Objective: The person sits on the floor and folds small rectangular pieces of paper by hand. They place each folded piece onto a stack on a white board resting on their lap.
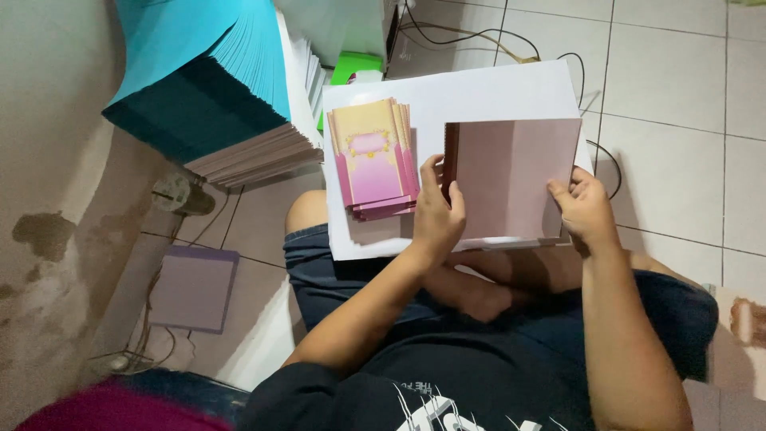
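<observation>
A pale pink folded card (511,177) lies on a white board (471,92) that rests across my lap. My left hand (436,209) grips the card's left edge, fingers curled over its dark folded side. My right hand (584,209) pinches the card's lower right corner. To the left of the card, on the same board, sits a small fanned stack of pink and yellow printed cards (373,157), apart from both hands.
A tall pile of teal-covered sheets (211,80) leans at the upper left. A green object (357,68) sits behind the board. Cables (511,48) run over the tiled floor. A purple flat panel (194,287) lies on the floor at the left.
</observation>
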